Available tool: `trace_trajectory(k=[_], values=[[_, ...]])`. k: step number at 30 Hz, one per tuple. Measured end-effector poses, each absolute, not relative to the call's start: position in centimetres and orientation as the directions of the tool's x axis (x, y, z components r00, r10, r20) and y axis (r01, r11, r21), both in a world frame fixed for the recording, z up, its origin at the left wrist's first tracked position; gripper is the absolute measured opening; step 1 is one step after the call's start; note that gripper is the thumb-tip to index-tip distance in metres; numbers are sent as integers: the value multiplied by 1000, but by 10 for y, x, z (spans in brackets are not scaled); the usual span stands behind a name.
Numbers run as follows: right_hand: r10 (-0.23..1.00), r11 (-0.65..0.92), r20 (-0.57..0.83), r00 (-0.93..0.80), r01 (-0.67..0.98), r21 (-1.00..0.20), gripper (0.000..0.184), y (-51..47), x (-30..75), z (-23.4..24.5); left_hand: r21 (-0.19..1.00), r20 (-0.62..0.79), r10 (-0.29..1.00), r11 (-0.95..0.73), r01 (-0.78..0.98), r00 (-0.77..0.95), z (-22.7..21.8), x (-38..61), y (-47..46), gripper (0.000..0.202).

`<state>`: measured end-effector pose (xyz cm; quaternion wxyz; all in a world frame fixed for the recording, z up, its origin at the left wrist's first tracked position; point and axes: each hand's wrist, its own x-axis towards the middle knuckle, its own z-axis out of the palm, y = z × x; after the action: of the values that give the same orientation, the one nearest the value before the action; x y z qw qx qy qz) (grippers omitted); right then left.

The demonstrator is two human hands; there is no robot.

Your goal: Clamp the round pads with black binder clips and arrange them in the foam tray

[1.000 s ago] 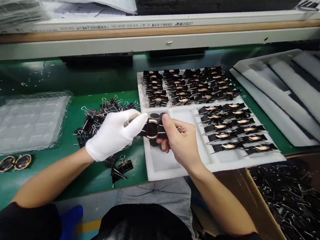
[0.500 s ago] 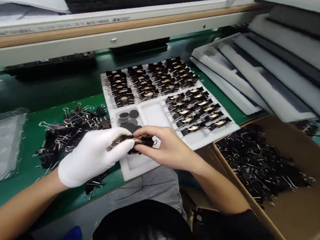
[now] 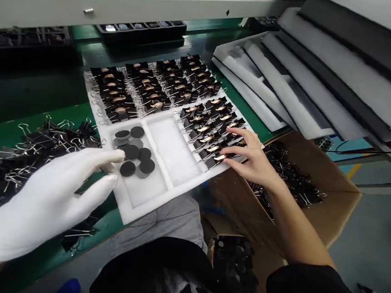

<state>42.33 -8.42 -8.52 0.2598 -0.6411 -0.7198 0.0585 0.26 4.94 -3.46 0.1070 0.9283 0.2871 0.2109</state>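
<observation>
My left hand point(image 3: 57, 193), in a white glove, has its thumb and fingers apart beside the left edge of a white foam tray point(image 3: 141, 214). Its fingertips lie close to several dark round discs point(image 3: 131, 152) in the tray's front left compartment. My bare right hand point(image 3: 249, 158) reaches over the front right compartment. There its thumb and a finger close around the front end of a binder clip piece point(image 3: 220, 157) with a pale curved strip, while another finger stretches over the neighbouring clips. Part of that piece is hidden by the fingers. Rows of similar clipped pieces point(image 3: 149, 87) fill the back compartments.
Loose binder clips point(image 3: 30, 155) lie piled on the green table at left. A cardboard box point(image 3: 341, 205) of dark clips stands at right. Stacked foam trays point(image 3: 256, 79) lean at back right, below a shelf edge point(image 3: 142, 9). A lower box holds dark discs point(image 3: 236, 259).
My hands were together over the discs with a clip piece between them. They have parted: the left moved left, the right carried the piece to the right compartment. The view has shifted too.
</observation>
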Motion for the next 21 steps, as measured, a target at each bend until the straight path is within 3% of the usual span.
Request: trace_trajectory(k=[4, 10, 21], values=[[942, 194, 324, -85, 927, -321, 15, -80, 419, -88, 328, 328, 578, -811, 484, 747, -36, 2, 51, 38], [958, 237, 216, -189, 944, -228, 19, -80, 424, -75, 323, 334, 556, -826, 462, 761, -38, -8, 53, 38], [958, 250, 188, -217, 953, -170, 17, -82, 426, -70, 262, 292, 489, -867, 423, 822, -41, -11, 56, 38]])
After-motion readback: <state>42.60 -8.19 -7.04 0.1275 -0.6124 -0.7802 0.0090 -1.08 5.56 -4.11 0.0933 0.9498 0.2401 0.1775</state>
